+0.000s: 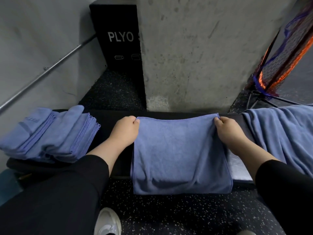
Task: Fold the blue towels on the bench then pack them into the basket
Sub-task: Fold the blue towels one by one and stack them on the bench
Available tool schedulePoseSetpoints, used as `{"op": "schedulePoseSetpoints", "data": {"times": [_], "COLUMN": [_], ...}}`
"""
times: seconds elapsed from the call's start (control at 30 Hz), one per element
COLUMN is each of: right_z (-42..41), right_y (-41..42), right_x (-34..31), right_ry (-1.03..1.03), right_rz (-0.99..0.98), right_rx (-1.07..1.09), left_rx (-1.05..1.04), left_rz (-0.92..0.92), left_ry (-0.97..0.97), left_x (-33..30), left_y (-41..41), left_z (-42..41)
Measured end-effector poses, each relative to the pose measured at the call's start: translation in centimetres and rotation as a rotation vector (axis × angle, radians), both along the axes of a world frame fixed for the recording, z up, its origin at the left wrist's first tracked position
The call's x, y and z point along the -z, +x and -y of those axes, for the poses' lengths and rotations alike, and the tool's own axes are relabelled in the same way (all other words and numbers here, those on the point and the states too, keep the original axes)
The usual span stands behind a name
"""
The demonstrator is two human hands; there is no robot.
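A blue towel (179, 153) lies doubled over the black bench (108, 119), its near end hanging off the front edge. My left hand (124, 131) pinches its far left corner. My right hand (227, 131) pinches the far right corner. A stack of folded blue towels (49, 134) sits at the bench's left end. An unfolded blue towel (281, 133) is draped over the right end. No basket is in view.
A concrete pillar (194, 56) stands right behind the bench. A black plyo box (118, 38) is in the corner at the back left, beside a grey wall with a metal rail (47, 72). An orange and blue net (284, 56) leans at the right. Speckled rubber floor (169, 214) lies below.
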State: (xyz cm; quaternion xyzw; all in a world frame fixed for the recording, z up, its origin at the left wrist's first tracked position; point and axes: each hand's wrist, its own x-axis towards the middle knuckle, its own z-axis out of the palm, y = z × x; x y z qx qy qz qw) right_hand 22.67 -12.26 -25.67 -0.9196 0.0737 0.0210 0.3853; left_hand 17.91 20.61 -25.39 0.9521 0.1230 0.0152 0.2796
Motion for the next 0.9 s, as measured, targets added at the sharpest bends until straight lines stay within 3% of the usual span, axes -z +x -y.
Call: {"op": "schedulePoseSetpoints", "data": {"times": [0.27, 0.47, 0.9], "right_z": [-0.5, -1.2, -0.4], "right_y": [2.3, 1.9, 1.4], "right_x": [1.0, 1.8, -0.3], "right_ry": [-0.208, -0.415, -0.472], "right_rz": [0.066, 0.117, -0.060], "right_rx": [-0.031, -0.191, -0.292], "left_rx": [-0.075, 0.126, 0.240], "left_rz": [0.043, 0.071, -0.086], "left_ry": [0.123, 0.335, 0.353], "left_x": [1.7, 3.1, 1.2], "left_y": [1.8, 1.5, 1.3], "left_z": [-0.8, -1.2, 0.4]}}
